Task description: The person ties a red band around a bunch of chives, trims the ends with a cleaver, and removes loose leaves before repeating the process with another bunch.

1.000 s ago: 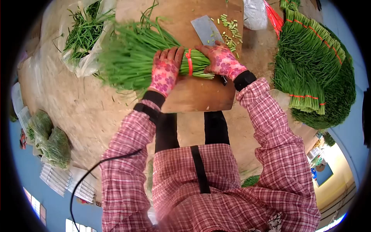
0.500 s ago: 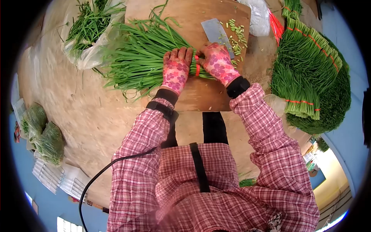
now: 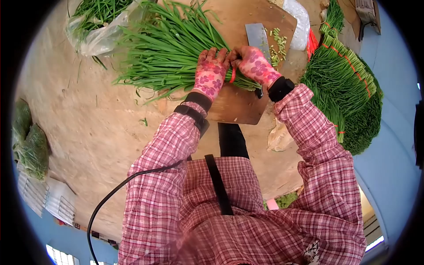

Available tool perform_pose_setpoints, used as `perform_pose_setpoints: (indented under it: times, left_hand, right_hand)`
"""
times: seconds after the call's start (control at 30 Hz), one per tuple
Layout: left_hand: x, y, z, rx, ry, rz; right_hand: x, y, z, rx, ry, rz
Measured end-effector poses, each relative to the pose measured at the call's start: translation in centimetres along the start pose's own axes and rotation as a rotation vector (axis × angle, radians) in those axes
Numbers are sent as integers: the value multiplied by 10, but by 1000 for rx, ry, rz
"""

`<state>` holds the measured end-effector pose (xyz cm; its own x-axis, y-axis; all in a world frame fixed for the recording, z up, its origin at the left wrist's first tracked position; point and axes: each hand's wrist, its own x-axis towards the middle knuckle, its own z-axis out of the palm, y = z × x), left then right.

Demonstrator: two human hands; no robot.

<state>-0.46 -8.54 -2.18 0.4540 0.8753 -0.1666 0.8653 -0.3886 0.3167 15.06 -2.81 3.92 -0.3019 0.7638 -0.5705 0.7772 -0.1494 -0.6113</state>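
Observation:
A bunch of long green stalks (image 3: 163,59) lies across the brown board (image 3: 236,108), its leafy ends fanned to the left. My left hand (image 3: 211,73), in a pink floral fingerless glove, rests over the bunch with its fingers pressed together around it. Beside it, my right hand (image 3: 254,64) is closed in a pinch at the red band (image 3: 233,74) around the stalks. What exactly its fingertips grip is too small to tell. A cleaver blade (image 3: 257,39) lies behind the right hand, near cut stalk pieces (image 3: 278,44).
Banded green bundles (image 3: 338,84) are piled at the right, near red ties (image 3: 312,44) and a white plastic bag (image 3: 297,22). A clear bag of greens (image 3: 99,37) stands at the upper left. Filled bags (image 3: 33,152) lie at the far left.
The view has shifted and turned slightly. My right hand has closed in a pinch beside my left hand at the red band; the left hand still rests on the bunch.

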Motion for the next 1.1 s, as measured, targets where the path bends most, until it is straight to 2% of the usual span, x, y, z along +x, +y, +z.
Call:
perform_pose_setpoints:
  times: [0.07, 0.17, 0.2, 0.3, 0.47, 0.6, 0.7, 0.73, 0.8, 0.9, 0.93, 1.03, 1.1]
  left_hand:
    - [1, -2, -4, 10, -56, 15]
    - [0, -2, -6, -15, -14, 17]
    - [0, -2, -19, 0, -123, 30]
    - [5, -9, -48, -192, -222, 7]
    - [9, -4, -33, -586, 92, -163]
    - [13, 2, -26, -489, 147, -205]
    - [15, 4, -27, -542, 128, -244]
    - [18, 4, -22, -606, 54, -288]
    - [16, 4, -19, -542, 122, -279]
    - [16, 3, -14, -536, 158, -277]
    - [17, 2, -12, -548, 160, -281]
    - [12, -1, -12, -555, 182, -252]
    - [12, -4, -13, -570, 146, -238]
  right_hand:
    - [5, 4, -2, 118, -1, 32]
    - [-3, -4, -15, 238, 17, 126]
    - [-4, 0, -15, 290, 41, 147]
    - [-8, -7, -19, 336, 115, 236]
    - [-6, -10, -22, 526, 85, 310]
    - [-6, -1, -15, 529, 69, 310]
    - [-9, 1, -16, 393, 112, 228]
    - [-12, 3, -19, 256, 108, 8]
    - [-14, 4, -25, -24, 99, -433]
    - [-8, 8, -25, -432, 0, -538]
    - [-4, 11, -26, -522, 22, -642]
    - [0, 4, -34, -827, -146, -703]
    - [5, 5, -33, -878, -172, -756]
